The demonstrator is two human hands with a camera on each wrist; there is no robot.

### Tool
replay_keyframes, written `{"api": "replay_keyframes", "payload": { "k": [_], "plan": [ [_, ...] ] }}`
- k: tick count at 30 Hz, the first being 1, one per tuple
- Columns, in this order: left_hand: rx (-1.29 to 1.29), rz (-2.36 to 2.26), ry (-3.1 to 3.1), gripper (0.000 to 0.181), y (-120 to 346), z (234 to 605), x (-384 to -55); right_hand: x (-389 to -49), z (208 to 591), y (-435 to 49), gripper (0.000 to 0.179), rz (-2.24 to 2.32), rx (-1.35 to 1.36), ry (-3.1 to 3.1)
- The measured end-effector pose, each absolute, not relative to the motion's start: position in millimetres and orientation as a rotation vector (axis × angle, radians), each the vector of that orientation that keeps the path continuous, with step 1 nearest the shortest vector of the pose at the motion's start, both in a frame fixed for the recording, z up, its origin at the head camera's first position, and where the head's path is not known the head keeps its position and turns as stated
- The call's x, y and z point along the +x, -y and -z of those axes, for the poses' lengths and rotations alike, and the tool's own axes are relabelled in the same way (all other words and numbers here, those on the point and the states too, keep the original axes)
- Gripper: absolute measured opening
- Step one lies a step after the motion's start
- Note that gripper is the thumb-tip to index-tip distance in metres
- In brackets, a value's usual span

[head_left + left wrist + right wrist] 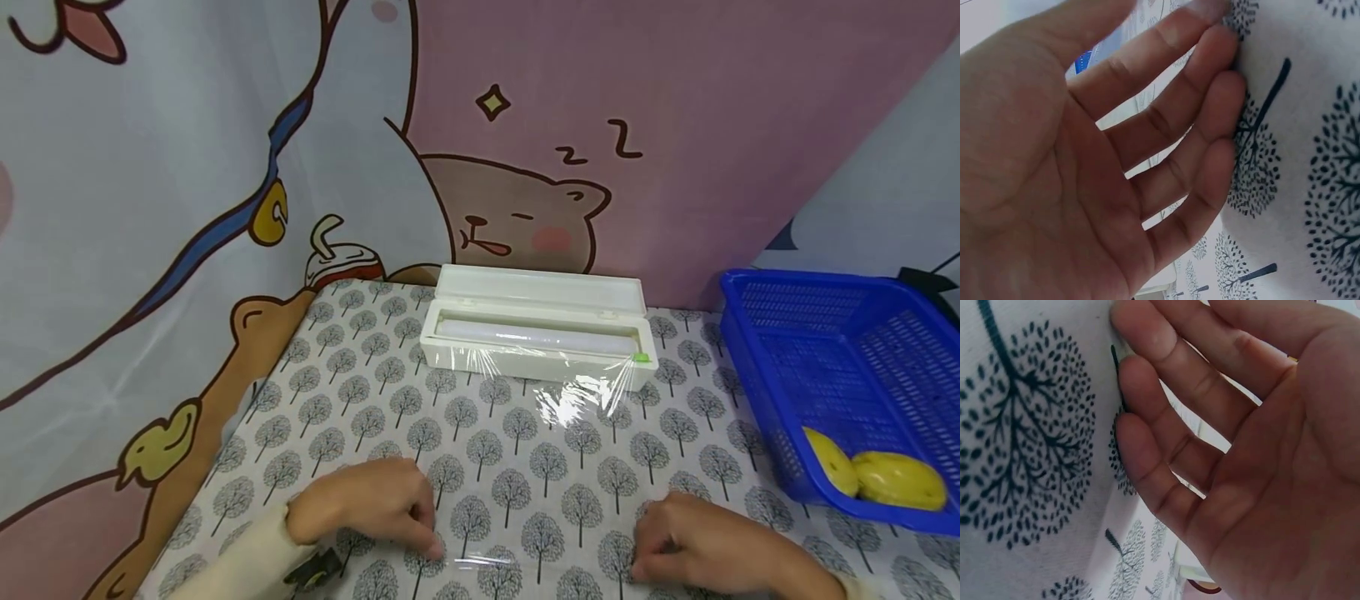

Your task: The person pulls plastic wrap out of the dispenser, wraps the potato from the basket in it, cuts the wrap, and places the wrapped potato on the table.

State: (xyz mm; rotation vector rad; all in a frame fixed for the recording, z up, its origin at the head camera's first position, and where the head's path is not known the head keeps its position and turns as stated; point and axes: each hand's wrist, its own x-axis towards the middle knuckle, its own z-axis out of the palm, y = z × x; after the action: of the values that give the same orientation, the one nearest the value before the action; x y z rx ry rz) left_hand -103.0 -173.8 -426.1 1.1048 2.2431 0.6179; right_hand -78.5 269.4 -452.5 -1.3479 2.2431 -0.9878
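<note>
A clear sheet of plastic wrap (573,404) runs from the white dispenser box (536,367) toward me over the tablecloth, showing mainly by its glare. Inside the box lies the wrap roll (536,336); the lid (540,290) stands raised behind it. My left hand (367,504) holds the near left part of the sheet between thumb and forefinger, and my right hand (701,542) the near right part. In both wrist views the other fingers (1216,103) (1141,387) curve loosely down to the cloth, while the thumb tips lie out of frame.
A green slider (641,357) sits at the box's right front end. At the right stands a blue plastic basket (765,408) with yellow fruits (900,482) in it. The tree-print tablecloth (360,417) reaches back to a cartoon-printed curtain (675,125).
</note>
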Motion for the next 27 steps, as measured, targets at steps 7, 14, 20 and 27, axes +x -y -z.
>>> {"api": "replay_keyframes", "payload": {
  "k": [7, 14, 20, 27],
  "plan": [
    [1.082, -0.530, -2.335, 0.028, 170.6, 430.7, -101.1, -73.4, 454.1, -271.8, 0.014, 0.985, -1.241, -2.303],
    [0.972, -0.385, -2.453, 0.035, 159.6, 431.2, -89.7, -67.5, 454.4, -265.0, 0.031, 0.950, -1.110, -2.359],
    [0.912, -0.324, -2.498, 0.036, 157.5, 431.1, -86.5, -62.3, 451.0, -264.6, 0.032, 0.857, -0.933, -2.374],
    [0.851, -0.305, -2.519, 0.039, 158.3, 430.7, -86.0, -60.6, 449.2, -269.9, 0.036, 0.677, -0.740, -2.457]
  ]
}}
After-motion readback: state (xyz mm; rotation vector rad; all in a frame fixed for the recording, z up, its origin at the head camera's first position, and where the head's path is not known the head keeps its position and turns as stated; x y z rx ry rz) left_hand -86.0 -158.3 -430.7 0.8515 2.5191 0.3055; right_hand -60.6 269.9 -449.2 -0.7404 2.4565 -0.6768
